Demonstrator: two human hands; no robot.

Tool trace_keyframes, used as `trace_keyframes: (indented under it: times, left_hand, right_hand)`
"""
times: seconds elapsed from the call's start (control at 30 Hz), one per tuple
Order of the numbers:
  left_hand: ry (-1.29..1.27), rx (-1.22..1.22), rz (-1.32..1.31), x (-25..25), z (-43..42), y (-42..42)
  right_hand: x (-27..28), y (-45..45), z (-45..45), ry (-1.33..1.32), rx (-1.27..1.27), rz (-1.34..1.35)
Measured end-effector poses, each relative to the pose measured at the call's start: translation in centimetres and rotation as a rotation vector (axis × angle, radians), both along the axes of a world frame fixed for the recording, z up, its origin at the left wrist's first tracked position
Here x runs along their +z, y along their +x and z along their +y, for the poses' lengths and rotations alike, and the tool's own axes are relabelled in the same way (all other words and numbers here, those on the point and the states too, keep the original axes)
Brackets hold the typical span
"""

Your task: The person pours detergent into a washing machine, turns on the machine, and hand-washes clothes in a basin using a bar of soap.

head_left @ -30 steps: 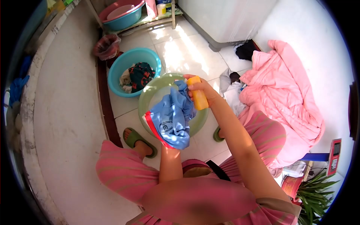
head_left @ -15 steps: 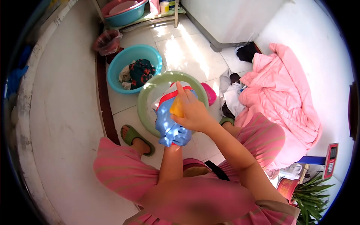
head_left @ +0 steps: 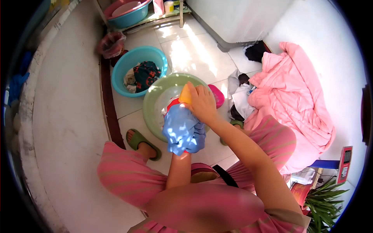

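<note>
- Right hand: grip closed around the bar, over the basin.
- Left hand: hidden inside the cloth, grip cannot be told.
- Cloth: bunched over the basin's near side.

Pink striped trousers, green slippers

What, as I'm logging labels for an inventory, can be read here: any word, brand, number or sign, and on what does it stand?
No text can be read for certain.
Red panel at the right: marks too small to read.
Small yellow-and-white container on the shelf: too blurred to read.
Blue cloth: no lettering shows on the visible folds.
Yellow bar in the right hand: no lettering visible.
</note>
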State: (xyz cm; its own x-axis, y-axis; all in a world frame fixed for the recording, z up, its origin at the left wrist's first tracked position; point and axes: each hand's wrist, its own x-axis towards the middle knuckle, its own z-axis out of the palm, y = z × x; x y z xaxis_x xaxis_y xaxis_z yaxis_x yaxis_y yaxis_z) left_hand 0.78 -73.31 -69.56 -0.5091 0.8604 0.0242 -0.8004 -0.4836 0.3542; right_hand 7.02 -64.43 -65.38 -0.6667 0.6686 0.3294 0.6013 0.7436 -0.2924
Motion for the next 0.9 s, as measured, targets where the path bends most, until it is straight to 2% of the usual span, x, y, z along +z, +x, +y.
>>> trace_keyframes:
  times: [0.03, 0.1, 0.17, 0.23, 0.3, 0.37, 0.4, 0.43, 0.5, 0.57, 0.63, 0.67, 0.7, 0.73, 0.77, 0.83, 0.87, 0.9]
  left_hand:
    - [0.001, -0.006, 0.016, 0.2, 0.3, 0.1]
    - [0.011, 0.004, 0.022, 0.4, 0.2, 0.0]
    - [0.043, 0.011, -0.009, 0.4, -0.3, -0.4]
    - [0.077, 0.010, -0.044, 0.2, -0.6, -0.9]
    - [0.088, 0.007, -0.049, 0.2, -0.6, -0.9]
    - [0.085, 0.003, -0.038, 0.2, -0.5, -0.5]
    - [0.088, 0.003, -0.039, 0.3, -0.4, -0.3]
    - [0.089, -0.001, -0.040, 0.3, -0.5, -0.2]
    - [0.122, 0.011, -0.057, 0.5, -0.5, -0.1]
    - [0.246, 0.070, -0.102, 0.6, 0.2, 0.7]
    - [0.739, 0.439, -0.300, 1.0, 3.1, 4.8]
    - [0.558, 0.300, -0.209, 0.9, 2.4, 3.4]
    - [0.271, 0.054, -0.102, 0.7, 0.5, 0.9]
    - [0.184, -0.013, -0.073, 0.8, 0.1, 0.5]
    - [0.162, -0.028, -0.066, 0.8, 0.0, 0.4]
    - [0.137, -0.044, -0.044, 0.8, 0.1, 0.1]
    - [0.130, -0.047, -0.039, 0.8, 0.2, 0.0]
    - [0.127, -0.050, -0.038, 0.8, 0.3, -0.2]
  right_hand:
    - [-0.7, 0.4, 1.3, 0.005, -0.007, 0.000]
    - [-2.2, 0.4, 2.9, -0.131, -0.271, 0.120]
    - [1.1, 0.9, -1.1, -0.109, -0.183, 0.132]
    - [1.9, 1.2, -5.6, 0.043, 0.258, 0.108]
    - [0.0, 0.7, -3.9, 0.009, 0.278, 0.168]
    - [-1.9, 0.5, -0.5, -0.084, -0.123, 0.147]
    - [-1.7, -0.3, 0.7, -0.242, -0.287, 0.252]
    - [-1.8, -0.1, 0.3, -0.248, -0.289, 0.251]
    - [0.0, 1.0, -1.2, -0.106, -0.079, 0.210]
    - [2.4, 0.9, -5.5, 0.006, 0.330, 0.151]
    - [1.8, 0.7, -5.2, 0.050, 0.509, 0.120]
    - [1.0, 0.3, -4.1, 0.055, 0.512, 0.126]
    - [-0.3, -0.1, -2.0, -0.033, 0.239, 0.075]
    - [-1.5, -0.3, -0.3, -0.128, -0.038, 0.021]
    - [-2.6, 0.0, 1.1, -0.133, -0.041, 0.021]
    - [-3.3, 0.4, 3.4, -0.529, -0.266, 0.308]
    - [-3.3, 0.9, 3.3, -0.527, -0.262, 0.307]
    - [-2.2, 1.4, 2.6, -0.503, -0.174, 0.440]
